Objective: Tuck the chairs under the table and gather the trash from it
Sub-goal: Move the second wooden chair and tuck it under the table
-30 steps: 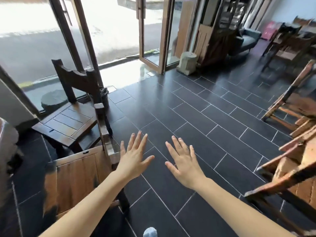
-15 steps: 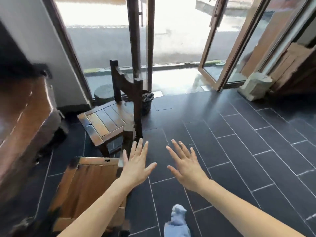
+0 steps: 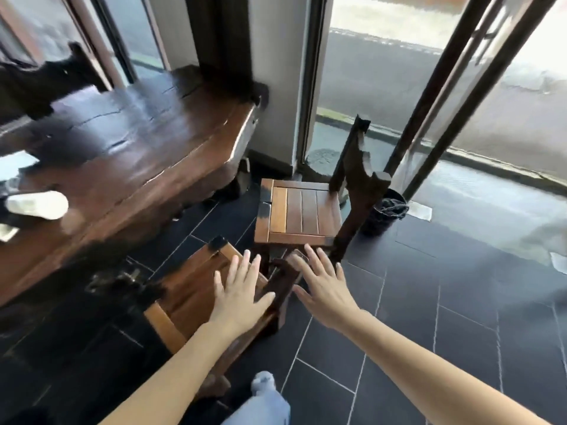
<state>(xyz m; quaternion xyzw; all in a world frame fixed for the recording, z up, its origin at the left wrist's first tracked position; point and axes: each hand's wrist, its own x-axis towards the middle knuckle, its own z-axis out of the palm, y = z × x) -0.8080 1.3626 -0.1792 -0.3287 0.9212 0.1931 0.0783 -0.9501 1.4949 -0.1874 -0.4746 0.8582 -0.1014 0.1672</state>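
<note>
At six o'clock, nearest the camera, a pale blue trouser leg and light sock [image 3: 264, 391] are showing above the dark slate-tiled floor [image 3: 429, 317]. Both bare forearms are reaching forward from the bottom edge. The left hand [image 3: 241, 297] is hovering palm down with its fingers [image 3: 252, 268] spread wide and gripping nothing, over the seat of the near brown slatted wooden chair [image 3: 184, 299]; whether it is touching the wood I cannot tell. The right hand [image 3: 325, 289] is likewise spread flat, its fingers [image 3: 314, 259] open and empty, sitting just at three o'clock of that chair's dark backrest post [image 3: 280, 289].

Just beyond the hands, at twelve o'clock, a second brown slatted wooden chair [image 3: 302, 211] is standing upright on the tiles, its dark carved backrest [image 3: 357, 176] rising at its three o'clock side. A small black bin [image 3: 387, 214] is sitting on the floor just past that backrest.

At ten o'clock the thick dark slab wooden tabletop [image 3: 129, 148] is stretching away toward the glass; both chairs are standing clear of it, not tucked under. At nine o'clock, on the tabletop's near left part, a blurred white cylindrical object [image 3: 38, 205] is lying on its side, with other pale scraps [image 3: 7, 233] beside it, too smeared to name.

Farthest off, at one o'clock, tall dark-framed glass doors [image 3: 445, 87] are giving onto a bright pavement.
</note>
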